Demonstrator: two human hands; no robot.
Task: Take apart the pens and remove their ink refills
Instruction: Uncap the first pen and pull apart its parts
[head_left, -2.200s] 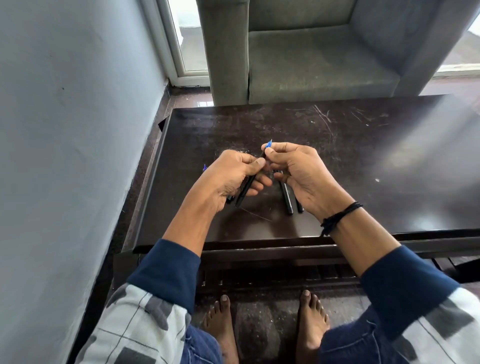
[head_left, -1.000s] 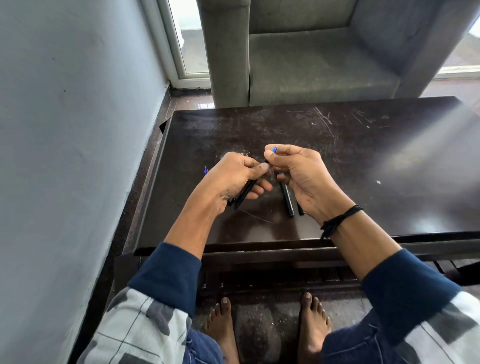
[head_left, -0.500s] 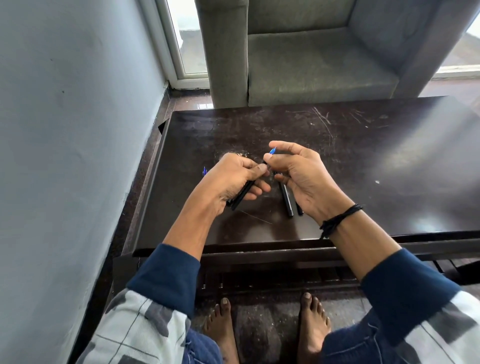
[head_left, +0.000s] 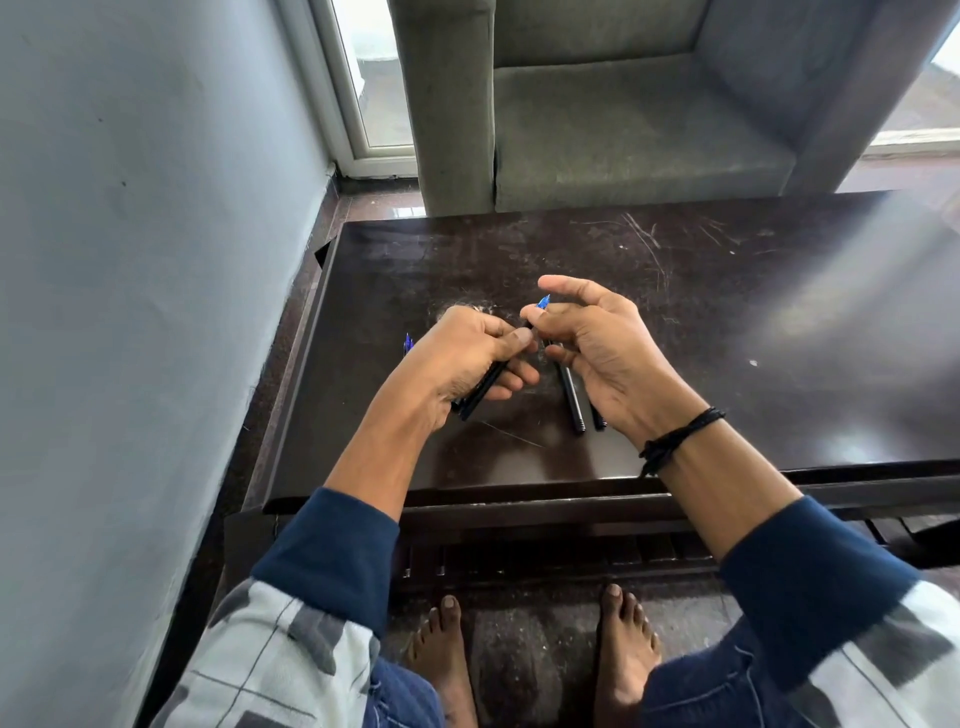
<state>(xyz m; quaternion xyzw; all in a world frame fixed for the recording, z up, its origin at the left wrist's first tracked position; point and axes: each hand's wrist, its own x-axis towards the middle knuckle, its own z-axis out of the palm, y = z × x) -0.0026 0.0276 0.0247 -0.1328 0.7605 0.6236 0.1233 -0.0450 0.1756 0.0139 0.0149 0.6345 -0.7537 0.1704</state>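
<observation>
- The pen (head_left: 485, 384) is thin and black, with a small bright blue tip (head_left: 544, 302) at its far end. It is held in the air over the left half of the dark table (head_left: 779, 322), slanting from near-left to far-right.
- The left hand (head_left: 462, 358) grips the black barrel: the fingers are curled under it and the thumb presses on top. The near end of the barrel comes out below the palm.
- The right hand (head_left: 613, 353) pinches the far end of the pen just beside the blue tip. Its index finger (head_left: 566, 285) is stretched out above the tip and does not touch it.
- On the table under the right hand lie a long black tube (head_left: 570, 395), with ridges at its near end, and close on its right a shorter black piece (head_left: 598, 418).
- Compared with one second ago, the right index finger has lifted away from the tip; before, all the fingers were closed together there. The pen, the left hand's grip and the two pieces on the table are as before.
- A blue piece (head_left: 408, 343) shows at the left of the left hand, but the hand covers most of it and I cannot tell what it is.
- The middle of the pen is hidden inside the left hand, and the far ends of the two lying pieces go under the right hand. Which right fingers do the pinching is hard to see.
</observation>
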